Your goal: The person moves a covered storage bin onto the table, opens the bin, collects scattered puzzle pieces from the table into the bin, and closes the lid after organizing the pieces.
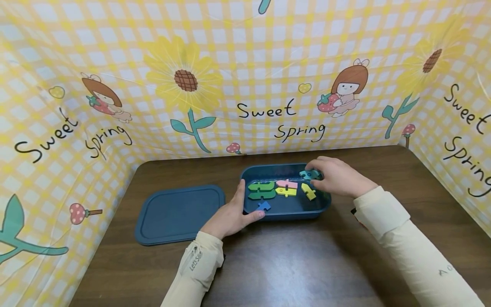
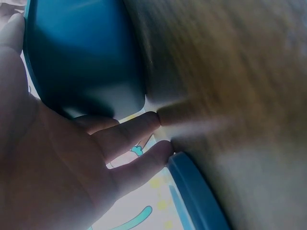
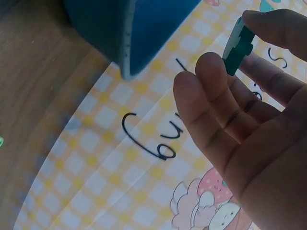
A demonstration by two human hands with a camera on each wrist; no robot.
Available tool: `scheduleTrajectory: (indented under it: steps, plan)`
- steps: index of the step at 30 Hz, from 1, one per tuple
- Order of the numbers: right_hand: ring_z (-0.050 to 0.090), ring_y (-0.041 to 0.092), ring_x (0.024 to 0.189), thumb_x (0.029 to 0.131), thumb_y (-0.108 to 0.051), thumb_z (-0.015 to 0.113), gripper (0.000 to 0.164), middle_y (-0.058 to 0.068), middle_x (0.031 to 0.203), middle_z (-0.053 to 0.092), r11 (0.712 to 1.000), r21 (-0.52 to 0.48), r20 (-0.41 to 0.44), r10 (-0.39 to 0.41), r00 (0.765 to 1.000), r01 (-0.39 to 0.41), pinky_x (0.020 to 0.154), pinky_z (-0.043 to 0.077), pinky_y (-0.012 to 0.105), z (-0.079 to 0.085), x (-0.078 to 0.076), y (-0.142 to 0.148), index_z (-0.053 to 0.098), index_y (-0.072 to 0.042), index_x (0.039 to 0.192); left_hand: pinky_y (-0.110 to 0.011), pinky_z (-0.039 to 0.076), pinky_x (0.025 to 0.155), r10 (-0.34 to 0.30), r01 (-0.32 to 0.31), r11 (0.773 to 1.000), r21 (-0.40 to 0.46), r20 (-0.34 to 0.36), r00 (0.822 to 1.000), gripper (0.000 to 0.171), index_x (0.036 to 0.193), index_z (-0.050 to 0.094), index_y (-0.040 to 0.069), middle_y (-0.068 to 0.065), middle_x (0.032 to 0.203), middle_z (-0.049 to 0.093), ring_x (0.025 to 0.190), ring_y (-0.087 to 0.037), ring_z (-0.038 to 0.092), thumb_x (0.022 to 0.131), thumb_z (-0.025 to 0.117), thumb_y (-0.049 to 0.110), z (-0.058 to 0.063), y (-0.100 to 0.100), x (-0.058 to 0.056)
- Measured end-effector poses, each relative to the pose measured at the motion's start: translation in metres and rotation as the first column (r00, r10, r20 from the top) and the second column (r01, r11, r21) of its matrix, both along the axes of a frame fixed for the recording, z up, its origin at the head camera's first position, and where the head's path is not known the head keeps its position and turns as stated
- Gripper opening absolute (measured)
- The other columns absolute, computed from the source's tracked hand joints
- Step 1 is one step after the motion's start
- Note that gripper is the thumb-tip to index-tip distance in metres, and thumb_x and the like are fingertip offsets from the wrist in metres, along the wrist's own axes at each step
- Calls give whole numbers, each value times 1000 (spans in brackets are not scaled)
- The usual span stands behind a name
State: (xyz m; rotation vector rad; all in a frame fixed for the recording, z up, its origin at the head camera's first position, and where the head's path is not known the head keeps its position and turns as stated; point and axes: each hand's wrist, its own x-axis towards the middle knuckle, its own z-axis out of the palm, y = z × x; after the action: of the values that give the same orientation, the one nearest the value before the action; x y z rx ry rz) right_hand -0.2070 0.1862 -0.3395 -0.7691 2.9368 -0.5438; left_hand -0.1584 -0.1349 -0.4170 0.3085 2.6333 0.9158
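A dark brown wood-grain tabletop point(image 1: 345, 264) catches a pale glare point(image 1: 284, 268); yellow-and-white checked sheeting point(image 1: 245, 55) with large yellow flowers point(image 1: 186, 81) and black "Sweet Spring" lettering point(image 1: 267, 111) borders its back and sides.

Yellow-check cloth point(image 1: 245, 51) w/ "Sweet Spring" printed 3x: behind box point(image 1: 293, 208), to box's L & to box's R. L sleeve point(image 1: 188, 277), L-front of box: smth like "Letss", hard to read. R sleeve point(image 1: 418, 256), R-front of box: poss. "A O", unclear. R wrist view: upside-down "ng" on cloth.
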Motion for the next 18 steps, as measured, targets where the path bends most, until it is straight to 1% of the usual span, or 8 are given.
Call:
scheduleTrajectory:
  steps: [3, 6, 10, 11, 12, 14, 17, 18]
  plan:
    - [58, 27, 97, 92, -17, 73, 35, 9, 113, 63, 1000, 12, 12, 5, 1000, -5, 87, 51, 49, 0, -1, -7, 68, -6, 125, -43, 52, 77, -4, 4, 1000, -2, -10, 1000, 112, 160, -19, 29, -3, 168, 5, 72, -15, 67, 91, 59, 70, 0, 0, 0]
    - [57, 26, 95, 91, -17, 73, 35, 7, 112, 63, 1000, 13, 14, 15, 1000, -16, 87, 51, 47, 0, -3, -14, 68, -7, 125, -44, 52, 81, -8, 8, 1000, -5, -19, 1000, 112, 160, -18, 29, -3, 168, 5, 77, -16, 68, 90, 59, 70, -1, -1, 0]
    - [56, 24, 90, 91, -17, 73, 35, 5, 108, 63, 999, 17, 7, 39, 999, -39, 83, 51, 43, 1, -6, -24, 68, -7, 124, -45, 52, 81, -4, 3, 1000, -10, -15, 1000, 111, 160, -18, 29, -3, 168, 5, 74, -17, 68, 91, 59, 70, 0, -1, 0]
    - [56, 23, 90, 91, -17, 73, 35, 5, 107, 63, 999, 22, 4, 44, 999, -44, 83, 51, 43, 1, -6, -26, 68, -7, 124, -46, 52, 85, -1, 1, 1000, -15, -17, 1000, 111, 160, -18, 29, -2, 168, 5, 78, -18, 69, 91, 59, 70, 0, -1, 0]
    - [56, 23, 90, 91, -18, 73, 35, 5, 107, 63, 998, 25, 3, 51, 999, -51, 83, 51, 42, 1, -7, -29, 68, -7, 124, -46, 51, 86, 1, -1, 1000, -16, -16, 1000, 111, 160, -18, 29, -2, 168, 5, 80, -19, 69, 91, 59, 70, 0, 0, 0]
    - [57, 23, 91, 91, -19, 73, 36, 5, 108, 63, 997, 29, 3, 70, 998, -70, 83, 51, 42, 0, -8, -34, 68, -7, 124, -47, 50, 91, 6, -6, 1000, -22, -16, 1000, 111, 160, -17, 29, -2, 168, 5, 90, -24, 70, 90, 59, 70, 1, 0, 1]
    - [58, 24, 94, 92, -21, 74, 36, 5, 111, 63, 995, 40, 5, 95, 995, -95, 86, 51, 44, -1, -9, -41, 68, -8, 124, -49, 47, 98, 15, -16, 1000, -27, -16, 1000, 112, 161, -17, 30, -2, 168, 7, 110, -29, 66, 90, 58, 72, 1, 0, 1]
    - [59, 24, 94, 92, -21, 74, 36, 6, 111, 63, 994, 42, 6, 104, 995, -104, 86, 51, 45, -2, -10, -43, 68, -8, 125, -49, 47, 99, 18, -18, 999, -26, -14, 1000, 112, 160, -17, 30, -2, 168, 7, 112, -30, 65, 89, 59, 72, 1, 0, 2]
